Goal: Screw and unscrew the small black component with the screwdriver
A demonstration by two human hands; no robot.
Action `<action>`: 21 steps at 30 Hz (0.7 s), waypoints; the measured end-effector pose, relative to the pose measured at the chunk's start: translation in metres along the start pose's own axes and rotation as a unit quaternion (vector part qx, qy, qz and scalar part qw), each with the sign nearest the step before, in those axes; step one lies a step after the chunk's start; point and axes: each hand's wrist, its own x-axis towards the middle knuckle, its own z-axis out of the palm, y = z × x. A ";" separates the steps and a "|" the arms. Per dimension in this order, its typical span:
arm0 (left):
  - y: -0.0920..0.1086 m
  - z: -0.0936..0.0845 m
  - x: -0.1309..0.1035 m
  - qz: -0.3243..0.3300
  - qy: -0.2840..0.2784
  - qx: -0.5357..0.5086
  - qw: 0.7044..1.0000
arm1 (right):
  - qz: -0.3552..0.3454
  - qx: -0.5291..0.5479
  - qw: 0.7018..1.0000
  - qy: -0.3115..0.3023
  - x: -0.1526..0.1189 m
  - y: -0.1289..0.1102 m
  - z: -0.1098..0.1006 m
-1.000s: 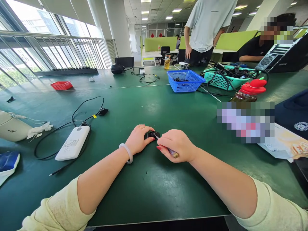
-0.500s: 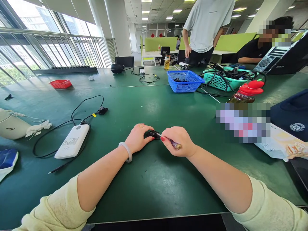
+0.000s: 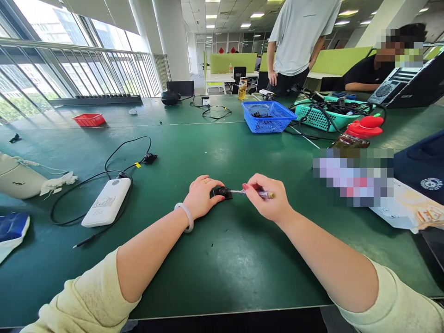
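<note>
Near the middle of the green table (image 3: pixel 222 259), a small black part (image 3: pixel 224 192) lies under the fingertips of my left hand (image 3: pixel 202 197), whose thumb and fingers close round its left side. My right hand (image 3: pixel 268 198) grips a thin screwdriver (image 3: pixel 265 194) by its brownish handle. The metal shaft points left, almost level, and its tip meets the right side of the black part. Fine detail of the part is too small to tell.
A white power bank (image 3: pixel 107 202) with black cables lies left. Farther back are a red tray (image 3: pixel 89 120), a blue basket (image 3: pixel 268 124) and a green basket (image 3: pixel 321 121) of cables. A red-lidded jar (image 3: pixel 360 132) stands right. A person (image 3: pixel 300 41) stands beyond the table.
My right hand has shifted right, and the screwdriver lies flatter, with more of its shaft showing. My left hand still holds the black part.
</note>
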 end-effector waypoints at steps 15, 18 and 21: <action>0.001 0.000 0.001 0.008 0.007 -0.003 1.000 | -0.122 -0.009 0.992 -0.039 -0.003 -0.003 0.005; 0.004 -0.001 0.001 0.006 0.007 -0.002 1.000 | -0.147 -0.032 0.988 -0.042 -0.003 -0.001 0.005; 0.005 -0.001 0.002 0.004 0.005 -0.001 1.000 | -0.209 -0.081 0.974 -0.038 -0.005 -0.002 0.008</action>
